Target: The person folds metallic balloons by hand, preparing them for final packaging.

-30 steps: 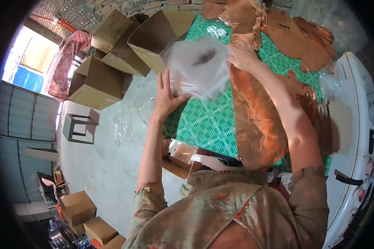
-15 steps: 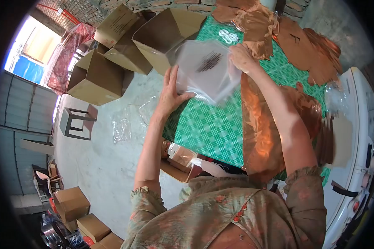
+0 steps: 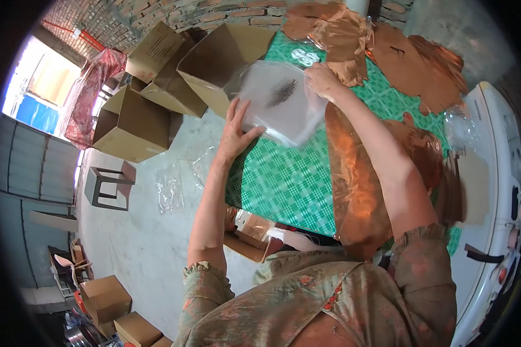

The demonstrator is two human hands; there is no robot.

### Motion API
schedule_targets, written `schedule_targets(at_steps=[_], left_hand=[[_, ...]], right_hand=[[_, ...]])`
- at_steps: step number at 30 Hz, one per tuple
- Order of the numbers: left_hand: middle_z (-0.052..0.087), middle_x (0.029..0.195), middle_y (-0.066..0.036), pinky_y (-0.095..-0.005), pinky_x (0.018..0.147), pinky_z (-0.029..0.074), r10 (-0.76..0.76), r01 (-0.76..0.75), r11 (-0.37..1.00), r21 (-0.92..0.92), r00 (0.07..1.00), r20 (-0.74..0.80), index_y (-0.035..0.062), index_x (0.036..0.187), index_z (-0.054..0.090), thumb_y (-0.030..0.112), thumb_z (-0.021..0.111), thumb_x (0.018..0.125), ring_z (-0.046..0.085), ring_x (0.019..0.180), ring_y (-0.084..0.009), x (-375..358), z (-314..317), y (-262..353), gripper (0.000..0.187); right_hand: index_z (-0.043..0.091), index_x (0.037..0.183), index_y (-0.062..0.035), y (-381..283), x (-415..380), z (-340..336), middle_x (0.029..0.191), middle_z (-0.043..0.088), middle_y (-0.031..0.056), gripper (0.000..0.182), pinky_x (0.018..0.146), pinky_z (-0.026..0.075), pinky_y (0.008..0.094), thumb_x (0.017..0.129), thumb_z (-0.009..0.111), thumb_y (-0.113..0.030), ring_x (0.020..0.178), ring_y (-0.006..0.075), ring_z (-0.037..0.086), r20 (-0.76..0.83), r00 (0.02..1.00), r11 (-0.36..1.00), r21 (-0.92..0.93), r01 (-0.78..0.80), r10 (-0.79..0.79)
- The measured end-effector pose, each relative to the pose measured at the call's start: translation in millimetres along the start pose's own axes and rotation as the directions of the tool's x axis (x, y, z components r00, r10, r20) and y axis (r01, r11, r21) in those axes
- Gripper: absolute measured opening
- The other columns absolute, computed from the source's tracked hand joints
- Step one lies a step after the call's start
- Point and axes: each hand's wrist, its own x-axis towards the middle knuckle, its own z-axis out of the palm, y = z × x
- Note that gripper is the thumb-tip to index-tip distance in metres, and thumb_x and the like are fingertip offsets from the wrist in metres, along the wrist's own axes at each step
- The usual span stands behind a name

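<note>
A stack of clear plastic bags [image 3: 272,113] with a dark printed patch lies over the green checked tablecloth [image 3: 289,179]. At its left edge is my left hand [image 3: 236,134], fingers spread and thumb resting near the lower corner. My right hand [image 3: 324,81] pinches the upper right edge of the plastic with its fingers pressed together. White looped bundles [image 3: 305,56] lie just beyond my right hand. Copper-coloured sheet material [image 3: 359,179] lies under my right forearm.
Open cardboard boxes [image 3: 214,69] stand beyond the table's left side. More copper pieces [image 3: 417,69] lie at the far right. A white machine [image 3: 495,173] stands at the right. A small stool [image 3: 110,188] and crumpled clear plastic [image 3: 169,189] are on the floor.
The view has shifted slightly, so the table sits a little further left. Both hands keep about the same places on the plastic, which lies a little flatter.
</note>
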Motion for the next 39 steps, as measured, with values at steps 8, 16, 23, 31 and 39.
schedule_targets(at_steps=[8, 16, 23, 31, 39], left_hand=[[0.019, 0.172, -0.026, -0.0536, 0.118, 0.044, -0.013, 0.020, 0.997, 0.073, 0.995, -0.097, 0.0095, 0.162, 0.042, 0.025, 0.086, 0.090, 0.037, 0.154, -0.0415, -19.6, -5.6, 33.7, 0.086], [0.034, 0.169, -0.023, -0.0532, 0.128, 0.027, 0.260, -0.260, 0.944, 0.206, 0.965, 0.024, 0.0056, 0.153, 0.053, 0.024, 0.077, 0.096, 0.031, 0.157, -0.0447, -38.4, 58.9, 136.8, 0.065], [0.035, 0.169, -0.022, -0.0651, 0.127, 0.024, 0.447, -0.509, 0.856, 0.086, 0.815, 0.370, 0.0129, 0.150, 0.059, 0.041, 0.078, 0.092, 0.026, 0.158, -0.0479, -57.4, 127.9, 210.0, 0.067], [0.031, 0.173, -0.017, -0.0687, 0.127, 0.016, 0.448, -0.587, 0.797, 0.141, 0.731, 0.514, 0.0217, 0.159, 0.051, 0.066, 0.065, 0.095, 0.023, 0.160, -0.0464, -71.2, 154.1, 224.5, 0.079], [0.036, 0.171, -0.015, -0.0665, 0.129, 0.015, 0.416, -0.585, 0.794, 0.164, 0.721, 0.555, 0.0181, 0.159, 0.051, 0.064, 0.063, 0.097, 0.025, 0.161, -0.0399, -74.9, 157.9, 224.4, 0.078]], right_hand=[[0.076, 0.115, -0.0086, 50.9, -82.4, -41.0, 0.113, 0.072, 0.0115, 0.025, 0.105, 0.049, 0.0455, 0.094, 0.062, -0.007, 0.119, 0.0332, 0.061, -0.319, 0.928, 0.981, -0.028, 0.191, -0.190], [0.075, 0.116, -0.0096, 63.1, -240.6, -90.7, 0.118, 0.069, 0.0066, 0.022, 0.105, 0.045, 0.0435, 0.094, 0.071, -0.014, 0.125, 0.0284, 0.059, -0.270, 0.960, 0.996, 0.011, 0.086, -0.079], [0.067, 0.135, -0.0090, 43.5, -352.4, -93.3, 0.139, 0.061, 0.0139, 0.044, 0.113, 0.040, 0.0473, 0.093, 0.074, -0.017, 0.140, 0.0342, 0.052, -0.315, 0.944, 0.995, 0.053, -0.088, 0.100], [0.058, 0.149, -0.0096, 25.7, -405.2, -102.7, 0.155, 0.049, 0.0167, 0.058, 0.122, 0.030, 0.0512, 0.097, 0.072, -0.029, 0.151, 0.0351, 0.039, -0.250, 0.955, 0.967, -0.154, -0.203, 0.161], [0.046, 0.160, -0.0197, 26.4, -397.3, -86.2, 0.166, 0.039, 0.0153, 0.065, 0.127, 0.021, 0.0577, 0.102, 0.064, -0.044, 0.157, 0.0369, 0.028, -0.130, 0.938, 0.920, -0.189, -0.342, 0.322]])
